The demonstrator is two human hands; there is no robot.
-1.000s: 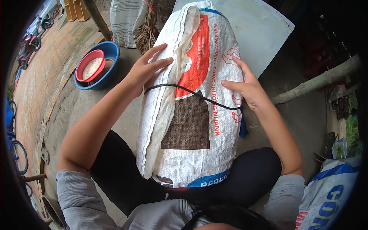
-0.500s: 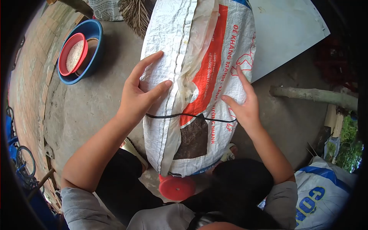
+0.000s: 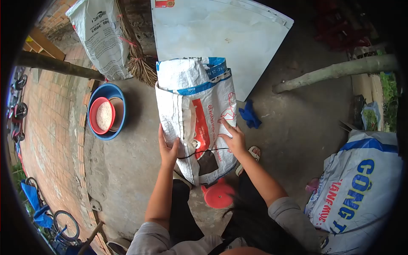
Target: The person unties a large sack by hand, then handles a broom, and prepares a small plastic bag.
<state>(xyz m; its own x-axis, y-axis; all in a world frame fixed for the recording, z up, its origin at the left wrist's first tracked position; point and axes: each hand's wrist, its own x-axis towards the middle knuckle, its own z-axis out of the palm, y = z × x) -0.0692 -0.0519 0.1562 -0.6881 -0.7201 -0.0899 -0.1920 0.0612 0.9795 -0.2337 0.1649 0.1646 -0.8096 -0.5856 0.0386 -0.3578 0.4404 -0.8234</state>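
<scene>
Printed sack point(image 3: 174, 119): between person's hands, over concrete floor point(image 3: 131, 170), top edge toward white board point(image 3: 225, 38). Black cord point(image 3: 216, 149) across front. Left hand point(image 3: 168, 148) clamped on sack's left side, right hand point(image 3: 234, 138) on right side; hands apart. Whether base bears on floor: cannot tell. Red stool point(image 3: 219, 196) just beside base. Blue basin point(image 3: 106, 89), holding red bowl point(image 3: 92, 114), near floor's left edge.

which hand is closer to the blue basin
Left. The left hand is on the side of the printed sack facing the blue basin; the right hand is on the opposite side, farther away.
</scene>
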